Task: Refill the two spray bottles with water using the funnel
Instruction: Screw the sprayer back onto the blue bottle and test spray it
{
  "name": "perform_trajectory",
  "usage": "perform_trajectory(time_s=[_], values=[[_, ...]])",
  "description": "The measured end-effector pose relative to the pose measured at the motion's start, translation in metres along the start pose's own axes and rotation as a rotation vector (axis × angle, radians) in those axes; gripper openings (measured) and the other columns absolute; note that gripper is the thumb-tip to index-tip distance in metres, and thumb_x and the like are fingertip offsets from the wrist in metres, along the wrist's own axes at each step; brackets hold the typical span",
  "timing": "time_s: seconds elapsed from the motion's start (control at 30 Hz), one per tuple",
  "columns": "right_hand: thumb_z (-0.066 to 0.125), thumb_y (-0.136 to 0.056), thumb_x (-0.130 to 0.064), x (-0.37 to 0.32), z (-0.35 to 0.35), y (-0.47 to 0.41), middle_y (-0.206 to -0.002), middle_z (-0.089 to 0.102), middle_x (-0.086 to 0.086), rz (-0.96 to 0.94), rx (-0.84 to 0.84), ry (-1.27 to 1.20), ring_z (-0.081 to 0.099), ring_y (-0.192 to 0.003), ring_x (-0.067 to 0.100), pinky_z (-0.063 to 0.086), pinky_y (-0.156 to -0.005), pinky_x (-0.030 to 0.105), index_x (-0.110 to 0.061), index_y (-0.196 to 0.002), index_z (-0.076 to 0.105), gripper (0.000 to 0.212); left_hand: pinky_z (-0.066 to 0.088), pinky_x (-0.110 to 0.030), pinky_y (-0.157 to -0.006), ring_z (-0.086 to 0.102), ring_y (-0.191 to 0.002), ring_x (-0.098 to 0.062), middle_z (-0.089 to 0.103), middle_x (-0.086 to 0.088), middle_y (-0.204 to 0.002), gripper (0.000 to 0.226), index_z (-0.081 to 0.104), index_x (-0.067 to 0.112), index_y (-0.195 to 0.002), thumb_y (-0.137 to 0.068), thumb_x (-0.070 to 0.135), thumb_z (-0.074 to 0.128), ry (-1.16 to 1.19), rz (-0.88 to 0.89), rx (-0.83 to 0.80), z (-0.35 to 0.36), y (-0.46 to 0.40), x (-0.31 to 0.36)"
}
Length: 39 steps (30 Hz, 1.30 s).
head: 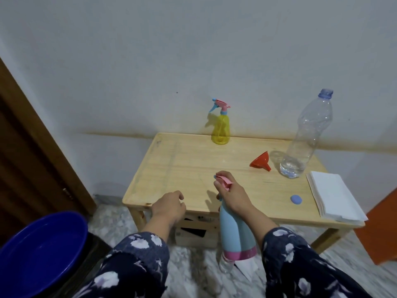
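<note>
My right hand [233,193] grips the pink spray head of a light blue spray bottle [235,233], held in the air in front of the table's near edge. My left hand [169,206] hovers at the table's front left edge, fingers loosely curled, holding nothing. A yellow spray bottle [220,130] with a pink and blue head stands at the back of the wooden table [182,168]. A red funnel [261,162] lies on its side at the right. Beside it stands a large clear water bottle [305,140], uncapped, with a little water at the bottom.
A blue bottle cap [296,199] and a stack of white napkins [332,195] lie on the table's right side. A blue basin [40,254] sits on the floor at the left. A brown door [25,158] is at the left, an orange object [380,233] at the right.
</note>
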State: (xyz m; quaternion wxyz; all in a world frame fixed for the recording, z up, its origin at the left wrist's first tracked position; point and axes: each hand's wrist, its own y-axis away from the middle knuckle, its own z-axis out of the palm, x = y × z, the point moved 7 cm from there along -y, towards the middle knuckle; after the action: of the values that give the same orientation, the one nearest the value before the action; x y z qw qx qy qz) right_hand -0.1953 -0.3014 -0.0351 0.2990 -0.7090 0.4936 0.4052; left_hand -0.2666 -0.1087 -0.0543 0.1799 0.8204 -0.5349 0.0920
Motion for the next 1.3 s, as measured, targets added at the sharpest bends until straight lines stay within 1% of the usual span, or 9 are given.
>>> perform_trajectory(time_s=[0.27, 0.37, 0.47, 0.6, 0.7, 0.83, 1.0, 1.17, 1.3], values=[[0.049, -0.095, -0.041, -0.018, 0.001, -0.02, -0.113, 0.063, -0.005, -0.051, -0.002, -0.035, 0.063, -0.095, 0.014, 0.047, -0.082, 0.028, -0.036, -0.126, 0.046, 0.032, 0.051, -0.032, -0.083, 0.06, -0.095, -0.016, 0.063, 0.013, -0.105, 0.04, 0.056, 0.03, -0.117, -0.096, 0.057, 0.034, 0.049, 0.008, -0.008, -0.007, -0.009, 0.008], [0.05, -0.096, -0.036, -0.036, -0.002, -0.034, -0.111, 0.06, -0.007, -0.104, 0.052, -0.134, 0.062, -0.085, 0.007, 0.044, -0.074, 0.015, -0.029, -0.128, 0.046, 0.032, 0.049, -0.033, -0.084, 0.061, -0.097, -0.017, 0.059, 0.009, -0.109, 0.048, 0.057, 0.028, -0.119, -0.094, 0.064, 0.036, 0.369, 0.084, -0.185, -0.002, -0.011, 0.027], [0.051, -0.096, -0.037, -0.059, -0.006, -0.058, -0.099, 0.06, -0.007, -0.158, 0.092, -0.189, 0.061, -0.083, 0.012, 0.054, -0.079, 0.034, -0.032, -0.127, 0.046, 0.032, 0.048, -0.032, -0.076, 0.062, -0.106, -0.017, 0.06, 0.003, -0.122, 0.058, 0.054, 0.031, -0.125, -0.082, 0.07, 0.051, 0.713, 0.098, -0.326, -0.004, -0.012, 0.045], [0.052, -0.096, -0.033, -0.093, -0.008, -0.09, -0.096, 0.057, 0.006, -0.169, 0.1, -0.315, 0.06, -0.086, 0.021, 0.06, -0.062, 0.033, -0.03, -0.13, 0.044, 0.035, 0.043, -0.013, -0.059, 0.057, -0.097, -0.003, 0.056, 0.013, -0.112, 0.061, 0.043, 0.033, -0.132, -0.081, 0.037, 0.075, 0.815, 0.178, -0.437, -0.011, -0.026, 0.061], [0.053, -0.096, -0.031, -0.114, -0.004, -0.112, -0.107, 0.056, 0.01, -0.204, 0.098, -0.392, 0.06, -0.085, 0.023, 0.058, -0.058, 0.027, -0.028, -0.132, 0.044, 0.037, 0.048, -0.012, -0.061, 0.058, -0.097, -0.005, 0.058, 0.009, -0.116, 0.07, 0.045, 0.033, -0.13, -0.072, 0.027, 0.085, 0.873, 0.198, -0.36, -0.019, -0.05, 0.057], [0.063, -0.085, -0.05, -0.109, 0.012, -0.15, -0.135, 0.05, -0.012, -0.114, 0.116, -0.28, 0.057, -0.111, 0.014, 0.052, -0.09, 0.034, -0.034, -0.138, 0.041, 0.059, 0.05, -0.023, -0.072, 0.06, -0.095, -0.005, 0.059, 0.017, -0.107, 0.077, 0.049, 0.032, -0.127, -0.061, 0.038, 0.089, 0.822, 0.178, -0.156, -0.04, -0.086, 0.038], [0.082, -0.06, -0.054, -0.083, 0.038, -0.167, -0.117, 0.059, 0.0, 0.14, 0.004, -0.158, 0.062, -0.102, 0.017, 0.053, -0.089, 0.037, -0.023, -0.134, 0.035, 0.093, 0.053, -0.033, -0.077, 0.064, -0.09, -0.015, 0.063, 0.012, -0.102, 0.076, 0.043, 0.04, -0.118, -0.053, 0.052, 0.08, 0.633, 0.06, 0.082, -0.061, -0.127, 0.022], [0.085, -0.065, -0.038, -0.069, 0.035, -0.188, -0.105, 0.064, 0.004, 0.197, 0.038, -0.083, 0.065, -0.092, 0.019, 0.053, -0.07, 0.03, -0.017, -0.123, 0.05, 0.071, 0.051, -0.035, -0.078, 0.063, -0.099, -0.024, 0.06, 0.004, -0.112, 0.088, 0.035, 0.031, -0.132, -0.058, 0.052, 0.079, 0.511, 0.036, 0.138, -0.059, -0.166, 0.029], [0.087, -0.059, -0.037, -0.056, 0.028, -0.222, -0.101, 0.066, 0.001, 0.179, 0.071, -0.104, 0.066, -0.092, 0.02, 0.058, -0.079, 0.043, -0.021, -0.122, 0.057, 0.072, 0.054, -0.038, -0.077, 0.064, -0.095, -0.02, 0.059, 0.007, -0.112, 0.09, 0.035, 0.034, -0.132, -0.056, 0.052, 0.079, 0.615, 0.065, 0.062, -0.047, -0.204, 0.04]])
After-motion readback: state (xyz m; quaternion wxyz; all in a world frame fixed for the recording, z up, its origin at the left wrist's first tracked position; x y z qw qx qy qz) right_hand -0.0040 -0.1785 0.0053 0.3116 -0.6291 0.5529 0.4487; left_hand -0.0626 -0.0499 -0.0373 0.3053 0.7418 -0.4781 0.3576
